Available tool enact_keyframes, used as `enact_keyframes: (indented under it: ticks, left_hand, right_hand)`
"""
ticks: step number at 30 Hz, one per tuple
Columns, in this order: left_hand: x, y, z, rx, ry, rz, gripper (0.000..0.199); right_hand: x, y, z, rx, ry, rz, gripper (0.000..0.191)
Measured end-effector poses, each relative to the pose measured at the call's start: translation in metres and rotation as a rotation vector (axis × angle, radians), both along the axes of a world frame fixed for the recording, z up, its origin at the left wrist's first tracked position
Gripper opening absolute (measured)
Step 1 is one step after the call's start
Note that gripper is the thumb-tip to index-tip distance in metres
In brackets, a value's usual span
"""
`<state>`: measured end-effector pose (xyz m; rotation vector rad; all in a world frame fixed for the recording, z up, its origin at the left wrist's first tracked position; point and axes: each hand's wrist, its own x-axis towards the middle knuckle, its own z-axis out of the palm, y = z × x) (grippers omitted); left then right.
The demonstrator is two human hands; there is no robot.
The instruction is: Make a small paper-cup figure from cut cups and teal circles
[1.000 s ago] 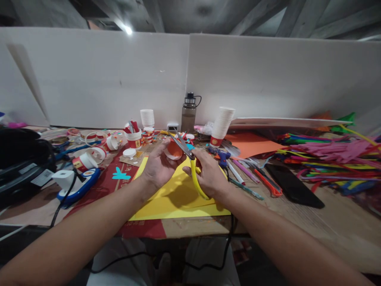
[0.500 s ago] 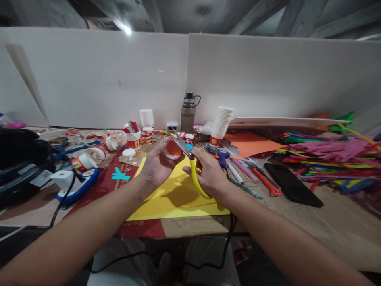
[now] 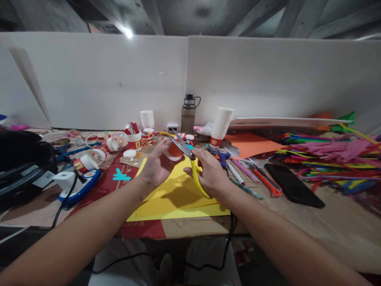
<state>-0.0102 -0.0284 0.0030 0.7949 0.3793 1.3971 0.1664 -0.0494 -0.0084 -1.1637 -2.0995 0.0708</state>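
Note:
My left hand (image 3: 156, 165) is wrapped round a small paper cup piece (image 3: 173, 152) with an orange face and a white rim. In my right hand (image 3: 210, 171) are yellow-handled scissors (image 3: 196, 180), their blades parted and lying across the cup piece. Whether the blades touch its edge I cannot tell. Below both hands lie yellow paper sheets (image 3: 166, 212). A cyan paper cutout (image 3: 121, 174) rests on the red cardboard to the left.
Stacked paper cups (image 3: 222, 123) and a water bottle (image 3: 188, 113) stand at the back. A blue glue gun (image 3: 222, 158), pens (image 3: 245, 171), a black phone (image 3: 294, 184) and pipe cleaners (image 3: 336, 155) lie right. A power strip (image 3: 81, 188) sits left.
The scissors' blades have tilted slightly over the cup piece, and the cup piece has turned a little in my left hand. Both hands stay in nearly the same place.

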Motion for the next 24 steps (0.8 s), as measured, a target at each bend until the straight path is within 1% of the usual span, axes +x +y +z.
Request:
enact_keyframes:
  ticks: [4,8,17,24]
  left_hand:
    - [-0.0002,0.0003,-0.0015,0.012,0.002,0.006,0.015]
    - [-0.0008,-0.0008,0.0004,0.028,0.032,0.011,0.017]
    - [-0.0025,-0.0008,0.0039,0.052,0.030,-0.032,0.013]
    - [-0.0051,-0.0011,0.0064,0.070,0.069,-0.034,0.016]
  right_hand:
    - [0.0002,-0.0008,0.0000,0.020,-0.006,-0.005,0.047]
    - [0.0004,-0.0013,0.0001,0.043,-0.012,-0.007,0.047]
    - [0.0005,-0.0028,0.0015,0.059,-0.061,-0.041,0.051]
    - [0.0010,-0.0040,0.0029,0.076,-0.090,-0.056,0.054]
